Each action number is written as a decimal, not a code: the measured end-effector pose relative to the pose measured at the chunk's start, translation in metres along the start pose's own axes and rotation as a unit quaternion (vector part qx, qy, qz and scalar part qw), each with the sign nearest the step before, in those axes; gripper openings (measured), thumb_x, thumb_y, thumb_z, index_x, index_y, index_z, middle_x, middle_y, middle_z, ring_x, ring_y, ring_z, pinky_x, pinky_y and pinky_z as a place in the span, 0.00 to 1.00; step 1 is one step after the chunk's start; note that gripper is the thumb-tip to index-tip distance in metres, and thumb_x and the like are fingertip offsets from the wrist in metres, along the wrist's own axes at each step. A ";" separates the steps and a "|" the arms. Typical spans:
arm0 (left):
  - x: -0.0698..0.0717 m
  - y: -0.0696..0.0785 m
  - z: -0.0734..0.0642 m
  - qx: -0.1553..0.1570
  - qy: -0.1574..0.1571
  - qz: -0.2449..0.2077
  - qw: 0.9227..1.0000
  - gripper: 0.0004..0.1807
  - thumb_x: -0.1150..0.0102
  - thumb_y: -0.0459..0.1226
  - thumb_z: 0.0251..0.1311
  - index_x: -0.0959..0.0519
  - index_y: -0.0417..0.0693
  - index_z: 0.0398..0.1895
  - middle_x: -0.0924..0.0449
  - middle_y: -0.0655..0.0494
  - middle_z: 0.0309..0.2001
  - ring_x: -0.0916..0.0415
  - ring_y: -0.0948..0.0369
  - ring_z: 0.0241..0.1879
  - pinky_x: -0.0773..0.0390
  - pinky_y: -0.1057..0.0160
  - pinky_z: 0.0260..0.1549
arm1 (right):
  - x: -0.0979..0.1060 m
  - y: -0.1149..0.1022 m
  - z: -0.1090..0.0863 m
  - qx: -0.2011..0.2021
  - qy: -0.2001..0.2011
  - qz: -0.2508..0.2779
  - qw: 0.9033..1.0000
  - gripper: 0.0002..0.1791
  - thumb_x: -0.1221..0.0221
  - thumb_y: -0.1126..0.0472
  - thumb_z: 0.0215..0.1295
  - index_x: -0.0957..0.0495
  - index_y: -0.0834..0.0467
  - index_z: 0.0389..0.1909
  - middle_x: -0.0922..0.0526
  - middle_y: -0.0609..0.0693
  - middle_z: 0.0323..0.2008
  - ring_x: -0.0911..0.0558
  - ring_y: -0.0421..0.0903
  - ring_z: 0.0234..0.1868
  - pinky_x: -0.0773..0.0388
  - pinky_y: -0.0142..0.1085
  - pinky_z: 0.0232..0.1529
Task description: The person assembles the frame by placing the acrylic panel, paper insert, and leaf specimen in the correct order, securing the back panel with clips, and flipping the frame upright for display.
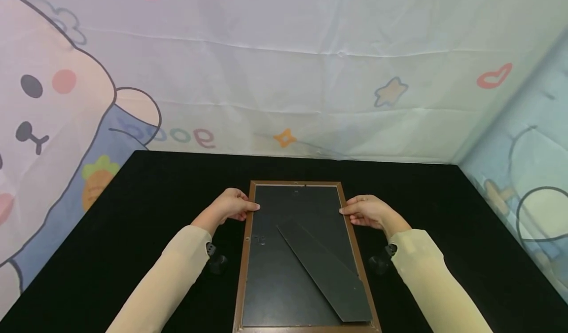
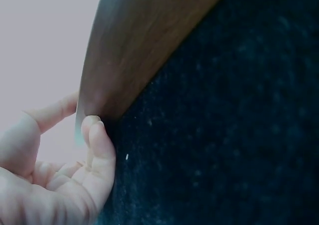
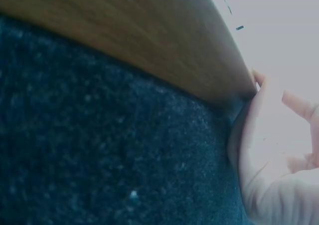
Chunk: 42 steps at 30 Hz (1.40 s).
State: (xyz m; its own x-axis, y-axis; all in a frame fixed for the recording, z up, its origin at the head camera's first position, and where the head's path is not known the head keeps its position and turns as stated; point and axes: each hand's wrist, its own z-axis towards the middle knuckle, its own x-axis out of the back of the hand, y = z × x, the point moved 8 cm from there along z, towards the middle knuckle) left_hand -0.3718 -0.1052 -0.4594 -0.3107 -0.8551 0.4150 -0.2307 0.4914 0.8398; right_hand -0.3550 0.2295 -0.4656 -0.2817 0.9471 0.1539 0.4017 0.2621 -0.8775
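A picture frame (image 1: 306, 274) with a brown wooden rim lies back side up on the black table, its long sides running away from me. Its dark backing board carries a black easel stand (image 1: 326, 274), set aslant. My left hand (image 1: 231, 204) grips the left rim near the far end, thumb over the top edge and fingers at the outer side. At about the same height on the right rim, my right hand (image 1: 367, 211) holds the frame likewise. Both wrist views show the frame's wooden side (image 2: 134, 35) close over the dark cloth, with fingertips right at it.
Black cloth (image 1: 186, 170) covers the table. Behind it hangs a pale printed curtain (image 1: 319, 86) with a cartoon animal, and another bluish one (image 1: 532, 175) hangs at the right. A dark wrist camera (image 1: 217, 264) sits below each hand.
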 end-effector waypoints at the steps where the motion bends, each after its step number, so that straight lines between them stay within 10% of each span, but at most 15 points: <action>1: 0.000 0.000 -0.001 0.001 0.000 0.001 1.000 0.18 0.34 0.38 0.59 0.28 0.35 0.44 0.24 0.51 0.27 0.27 0.61 0.23 0.21 0.66 0.27 | -0.001 0.000 0.000 0.000 0.002 -0.002 1.000 0.20 0.38 0.67 0.61 0.35 0.66 0.51 0.21 0.47 0.27 0.24 0.34 0.21 0.22 0.25 0.27; 25: 0.000 0.002 -0.005 -0.001 0.034 0.019 0.999 0.22 0.36 0.39 0.61 0.29 0.33 0.51 0.25 0.46 0.36 0.24 0.57 0.31 0.19 0.61 0.35 | -0.003 -0.006 -0.002 0.002 0.024 -0.070 0.997 0.20 0.39 0.65 0.63 0.35 0.66 0.50 0.25 0.48 0.26 0.28 0.35 0.19 0.25 0.25 0.24; 33: -0.011 -0.004 -0.038 -0.022 0.091 0.043 0.995 0.24 0.42 0.42 0.66 0.31 0.32 0.56 0.27 0.50 0.30 0.29 0.59 0.26 0.29 0.64 0.25 | -0.006 -0.007 -0.007 0.011 0.002 -0.099 0.995 0.22 0.40 0.63 0.65 0.37 0.68 0.52 0.26 0.50 0.28 0.29 0.37 0.22 0.24 0.27 0.26; 42: -0.030 -0.008 -0.104 -0.046 0.070 0.047 0.995 0.33 0.36 0.41 0.59 0.34 0.28 0.61 0.32 0.50 0.29 0.35 0.59 0.24 0.33 0.63 0.23 | -0.001 -0.030 -0.003 0.044 0.024 -0.188 0.981 0.30 0.40 0.58 0.65 0.37 0.70 0.61 0.25 0.54 0.37 0.27 0.44 0.31 0.22 0.34 0.34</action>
State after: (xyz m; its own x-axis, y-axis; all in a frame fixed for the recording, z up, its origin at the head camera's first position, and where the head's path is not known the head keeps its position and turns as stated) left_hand -0.2642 -0.1004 -0.4425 -0.1934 -0.8240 0.5325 -0.1189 0.5585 0.8210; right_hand -0.3637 0.2209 -0.4381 -0.3541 0.7948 0.4928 0.2004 0.5792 -0.7901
